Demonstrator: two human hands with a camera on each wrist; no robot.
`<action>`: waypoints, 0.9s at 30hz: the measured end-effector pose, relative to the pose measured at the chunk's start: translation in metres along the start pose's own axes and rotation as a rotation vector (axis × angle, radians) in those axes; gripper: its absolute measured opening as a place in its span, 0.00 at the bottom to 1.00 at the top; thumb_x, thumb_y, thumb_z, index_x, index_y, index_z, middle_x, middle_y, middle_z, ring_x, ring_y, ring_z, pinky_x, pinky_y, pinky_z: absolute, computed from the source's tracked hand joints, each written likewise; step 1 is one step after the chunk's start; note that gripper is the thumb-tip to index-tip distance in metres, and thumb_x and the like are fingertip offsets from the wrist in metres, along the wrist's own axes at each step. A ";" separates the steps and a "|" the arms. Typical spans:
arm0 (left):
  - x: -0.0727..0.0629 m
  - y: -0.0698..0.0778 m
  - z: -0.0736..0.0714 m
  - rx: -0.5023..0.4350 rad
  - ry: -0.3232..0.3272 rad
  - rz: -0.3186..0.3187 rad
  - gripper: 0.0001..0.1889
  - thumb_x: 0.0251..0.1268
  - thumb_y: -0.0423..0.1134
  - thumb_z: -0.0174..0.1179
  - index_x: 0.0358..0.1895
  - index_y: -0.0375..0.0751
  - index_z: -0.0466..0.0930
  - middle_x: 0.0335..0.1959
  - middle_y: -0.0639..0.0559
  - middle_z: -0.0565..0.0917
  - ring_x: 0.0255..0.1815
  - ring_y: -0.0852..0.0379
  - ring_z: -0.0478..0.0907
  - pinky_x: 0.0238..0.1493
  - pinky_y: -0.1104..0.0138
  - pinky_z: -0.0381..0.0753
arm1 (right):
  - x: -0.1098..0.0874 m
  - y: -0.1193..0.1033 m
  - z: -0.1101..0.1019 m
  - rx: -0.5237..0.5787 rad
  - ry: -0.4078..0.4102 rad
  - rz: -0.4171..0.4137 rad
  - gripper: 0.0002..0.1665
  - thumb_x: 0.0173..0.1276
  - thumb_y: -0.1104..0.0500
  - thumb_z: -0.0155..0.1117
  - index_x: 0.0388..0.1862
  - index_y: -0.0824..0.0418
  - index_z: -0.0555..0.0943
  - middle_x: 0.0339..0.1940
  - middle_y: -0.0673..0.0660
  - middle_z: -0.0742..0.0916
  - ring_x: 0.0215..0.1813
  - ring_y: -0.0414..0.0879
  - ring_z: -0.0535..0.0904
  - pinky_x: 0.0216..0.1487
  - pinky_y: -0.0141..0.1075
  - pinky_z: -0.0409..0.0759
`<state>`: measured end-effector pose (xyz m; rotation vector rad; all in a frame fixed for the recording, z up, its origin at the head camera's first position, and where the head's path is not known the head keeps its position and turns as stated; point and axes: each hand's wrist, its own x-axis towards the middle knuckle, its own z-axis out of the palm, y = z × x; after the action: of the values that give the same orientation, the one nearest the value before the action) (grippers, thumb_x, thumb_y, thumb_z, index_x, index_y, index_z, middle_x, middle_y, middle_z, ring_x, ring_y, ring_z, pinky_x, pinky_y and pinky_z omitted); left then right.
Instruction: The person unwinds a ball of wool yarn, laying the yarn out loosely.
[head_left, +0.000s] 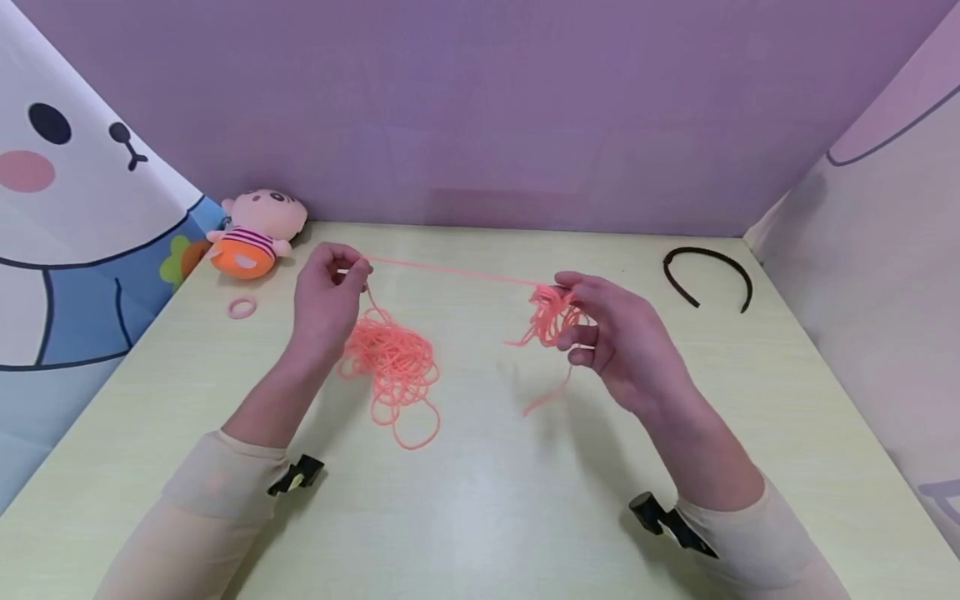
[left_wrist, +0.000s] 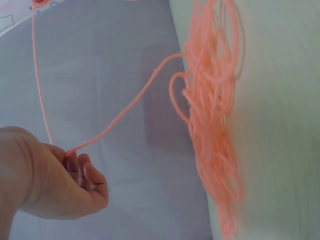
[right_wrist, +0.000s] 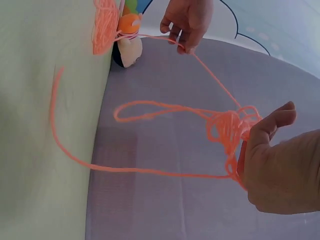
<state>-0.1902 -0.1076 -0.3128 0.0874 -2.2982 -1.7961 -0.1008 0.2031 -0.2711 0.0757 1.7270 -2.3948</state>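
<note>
My left hand [head_left: 327, 287] pinches a coral yarn strand [head_left: 450, 271] between thumb and fingers. From there the strand runs taut across to my right hand [head_left: 626, 333]. A small looped bundle of the same yarn [head_left: 551, 315] is gripped in the right hand's fingers, with a loose tail [head_left: 546, 402] hanging below it. In the right wrist view a long loop sticks out from this bundle [right_wrist: 227, 130]. Below and beside the left hand lies a loose, tangled yarn pile [head_left: 393, 358] on the table; a slack strand [left_wrist: 125, 111] links it to the left fingers.
A plush toy [head_left: 251, 233] with an orange bottom sits at the back left corner. In front of it lies a pink ring [head_left: 242, 307]. A black headband [head_left: 708, 252] lies at the back right of the pale table [head_left: 480, 500]. Purple cloth [head_left: 510, 117] hangs behind.
</note>
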 end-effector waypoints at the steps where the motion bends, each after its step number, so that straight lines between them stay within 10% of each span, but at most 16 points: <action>1: -0.001 0.000 0.000 0.000 -0.006 0.001 0.02 0.78 0.38 0.54 0.43 0.51 0.73 0.43 0.51 0.77 0.40 0.53 0.76 0.30 0.70 0.70 | 0.001 0.001 0.000 -0.002 -0.005 0.011 0.19 0.77 0.60 0.57 0.64 0.61 0.75 0.47 0.51 0.82 0.25 0.42 0.80 0.27 0.30 0.75; 9: -0.005 0.004 0.001 -0.008 -0.020 0.024 0.02 0.78 0.39 0.55 0.47 0.48 0.75 0.44 0.50 0.78 0.40 0.55 0.76 0.32 0.69 0.71 | 0.006 0.009 0.002 -0.183 -0.044 -0.043 0.18 0.70 0.69 0.64 0.58 0.65 0.77 0.31 0.52 0.81 0.20 0.42 0.75 0.24 0.31 0.71; 27: -0.014 0.020 -0.002 -0.125 0.018 0.149 0.01 0.78 0.36 0.55 0.46 0.46 0.75 0.40 0.49 0.77 0.35 0.54 0.75 0.32 0.70 0.73 | 0.004 0.014 0.005 -0.499 -0.194 -0.067 0.16 0.75 0.65 0.60 0.60 0.63 0.76 0.34 0.65 0.77 0.23 0.51 0.81 0.35 0.49 0.86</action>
<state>-0.1739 -0.1019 -0.2950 -0.0856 -2.1134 -1.8480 -0.1015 0.1938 -0.2827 -0.2770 2.1894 -1.8648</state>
